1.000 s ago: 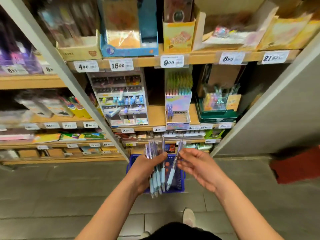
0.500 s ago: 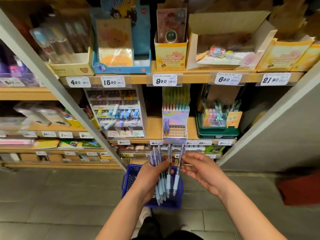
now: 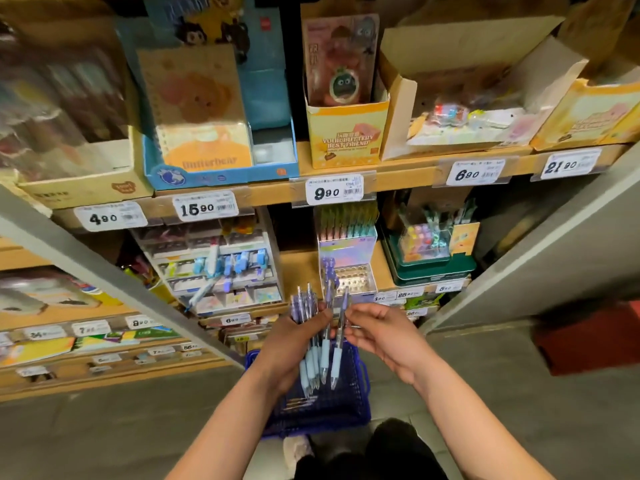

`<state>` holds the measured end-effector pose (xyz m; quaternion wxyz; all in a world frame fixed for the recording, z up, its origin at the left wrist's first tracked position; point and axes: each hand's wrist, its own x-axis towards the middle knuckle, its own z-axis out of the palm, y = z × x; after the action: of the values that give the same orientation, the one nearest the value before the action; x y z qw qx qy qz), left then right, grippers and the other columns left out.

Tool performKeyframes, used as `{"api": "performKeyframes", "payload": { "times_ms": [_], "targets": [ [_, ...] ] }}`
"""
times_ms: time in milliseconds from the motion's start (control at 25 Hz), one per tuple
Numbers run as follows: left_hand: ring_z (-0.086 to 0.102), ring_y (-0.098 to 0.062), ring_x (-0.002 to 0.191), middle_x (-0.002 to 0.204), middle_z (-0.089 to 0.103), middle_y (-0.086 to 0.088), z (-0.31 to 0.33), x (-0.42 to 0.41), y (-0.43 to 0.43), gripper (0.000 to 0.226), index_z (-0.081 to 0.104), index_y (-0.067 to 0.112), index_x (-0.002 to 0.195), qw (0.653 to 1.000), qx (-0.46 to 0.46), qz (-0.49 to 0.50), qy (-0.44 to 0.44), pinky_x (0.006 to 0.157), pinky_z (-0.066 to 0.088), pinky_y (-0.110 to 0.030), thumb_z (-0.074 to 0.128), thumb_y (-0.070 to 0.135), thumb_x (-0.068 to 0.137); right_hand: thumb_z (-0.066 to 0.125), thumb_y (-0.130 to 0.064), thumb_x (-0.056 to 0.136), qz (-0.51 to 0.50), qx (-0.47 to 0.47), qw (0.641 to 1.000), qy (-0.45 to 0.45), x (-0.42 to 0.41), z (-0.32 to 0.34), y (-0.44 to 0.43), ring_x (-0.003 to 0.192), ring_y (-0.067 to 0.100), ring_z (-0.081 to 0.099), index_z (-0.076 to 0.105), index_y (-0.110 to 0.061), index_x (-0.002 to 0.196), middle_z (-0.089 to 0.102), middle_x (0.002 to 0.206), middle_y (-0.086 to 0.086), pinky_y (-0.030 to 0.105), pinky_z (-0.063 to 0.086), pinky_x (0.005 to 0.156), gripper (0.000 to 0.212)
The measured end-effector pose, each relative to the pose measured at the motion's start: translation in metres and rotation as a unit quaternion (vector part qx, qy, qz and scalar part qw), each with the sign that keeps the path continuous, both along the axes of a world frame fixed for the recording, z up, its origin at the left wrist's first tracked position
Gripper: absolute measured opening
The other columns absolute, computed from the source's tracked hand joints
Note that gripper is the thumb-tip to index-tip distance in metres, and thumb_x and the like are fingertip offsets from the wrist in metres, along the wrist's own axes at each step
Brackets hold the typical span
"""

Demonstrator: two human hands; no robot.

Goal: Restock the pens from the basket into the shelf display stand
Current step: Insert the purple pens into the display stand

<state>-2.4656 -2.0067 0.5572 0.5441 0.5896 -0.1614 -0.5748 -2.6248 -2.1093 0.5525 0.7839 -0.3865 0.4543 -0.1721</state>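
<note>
Standing on grey floor tiles (image 3: 104, 427) before wooden shelves (image 3: 398, 174) carrying white price tags (image 3: 334, 191), crossed by grey metal uprights (image 3: 114, 278), facing cardboard boxes (image 3: 450, 98) above.

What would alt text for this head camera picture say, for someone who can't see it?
A person's left hand grips a bunch of purple pens while the right hand pinches one of them, above a blue basket on the floor. Ahead, a pen display stand sits on a stationery shelf with price tags.
</note>
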Motion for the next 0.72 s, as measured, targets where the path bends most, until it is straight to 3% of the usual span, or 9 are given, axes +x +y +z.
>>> {"api": "performKeyframes", "payload": {
  "times_ms": [200,320,360,520,640,720],
  "targets": [
    [0.071,-0.031,0.11,0.114,0.076,-0.011,-0.017,0.008,-0.025,0.03,0.072,0.011,0.118,0.999,0.032,0.031,0.02,0.103,0.052,-0.045,0.075,0.024,0.091,0.069,-0.008,0.093,-0.029,-0.068,0.996,0.042,-0.005,-0.025,-0.042,0.086,0.022,0.075,0.071,-0.003,0.104,0.076,0.093,0.017,0.027,0.06,0.077,0.012],
    [0.072,-0.028,0.1,0.109,0.077,-0.012,-0.023,0.006,-0.042,0.028,0.074,0.013,0.113,0.996,0.056,0.065,0.027,0.094,0.056,-0.039,0.077,0.024,0.088,0.068,-0.008,0.094,-0.055,-0.139,0.983,0.11,-0.009,-0.041,-0.088,0.087,0.026,0.075,0.069,-0.004,0.1,0.077,0.087,0.014,0.032,0.06,0.083,0.008],
    [0.072,-0.028,0.097,0.108,0.077,-0.014,-0.026,0.005,-0.047,0.027,0.074,0.013,0.112,0.995,0.064,0.072,0.03,0.091,0.057,-0.039,0.077,0.024,0.088,0.068,-0.01,0.093,-0.063,-0.175,0.973,0.139,-0.007,-0.047,-0.1,0.086,0.025,0.075,0.07,-0.008,0.096,0.077,0.083,0.008,0.032,0.059,0.083,0.004],
    [0.07,-0.028,0.09,0.104,0.076,-0.016,-0.033,0.0,-0.062,0.03,0.074,0.009,0.113,0.992,0.073,0.097,0.045,0.089,0.056,-0.043,0.077,0.025,0.088,0.068,-0.019,0.092,-0.063,-0.352,0.903,0.239,0.021,-0.066,-0.13,0.079,0.01,0.069,0.067,-0.021,0.087,0.072,0.077,-0.008,0.008,0.046,0.066,0.005],
    [0.074,-0.021,0.101,0.11,0.078,-0.001,-0.035,-0.001,-0.066,0.026,0.076,0.016,0.113,0.992,0.073,0.1,0.032,0.09,0.052,-0.033,0.076,0.029,0.09,0.067,-0.019,0.095,-0.021,-0.383,0.896,0.226,0.042,-0.084,-0.14,0.083,0.007,0.068,0.067,-0.02,0.097,0.072,0.087,-0.007,0.016,0.053,0.076,0.002],
    [0.074,-0.014,0.102,0.109,0.079,0.002,-0.035,0.001,-0.066,0.028,0.075,0.018,0.113,0.991,0.077,0.109,0.02,0.086,0.048,-0.027,0.077,0.031,0.089,0.066,-0.018,0.096,0.005,-0.403,0.887,0.227,0.051,-0.094,-0.144,0.081,0.002,0.067,0.066,-0.022,0.095,0.07,0.085,-0.013,0.015,0.052,0.074,0.005]
  ]
}}
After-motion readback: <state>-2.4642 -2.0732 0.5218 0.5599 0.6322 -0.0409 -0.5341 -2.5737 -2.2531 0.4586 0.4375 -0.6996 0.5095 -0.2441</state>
